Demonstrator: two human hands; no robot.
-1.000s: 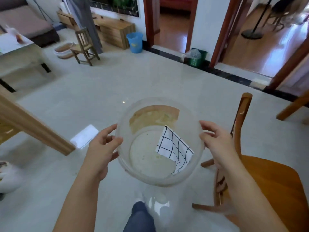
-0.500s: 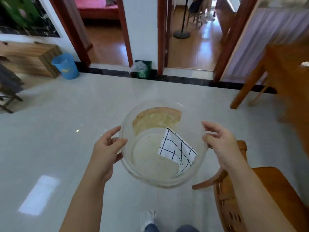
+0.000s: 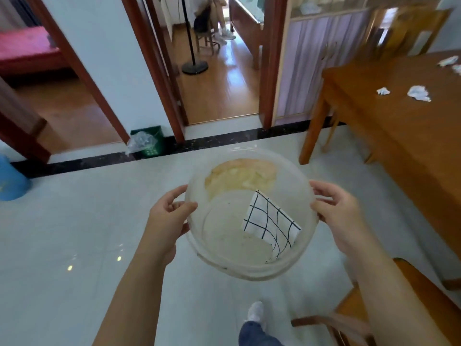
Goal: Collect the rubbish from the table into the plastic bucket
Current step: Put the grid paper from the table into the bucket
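I hold a clear plastic bucket in front of me, seen from above over the floor. My left hand grips its left rim and my right hand grips its right rim. A white label with a black grid and a brownish label show on its wall. Nothing lies on its bottom. At the right stands a wooden table with crumpled white paper, a smaller scrap and more pieces at its far end.
A wooden chair stands close at the lower right. A green bin sits by the wall between two doorways, and a blue bin at the far left. A person sits in the far room. Pale tiled floor lies ahead.
My view has swung to the right: the table with the paper scraps has come into sight and the blue bin has slid to the left edge. Both hands keep their hold on the bucket.
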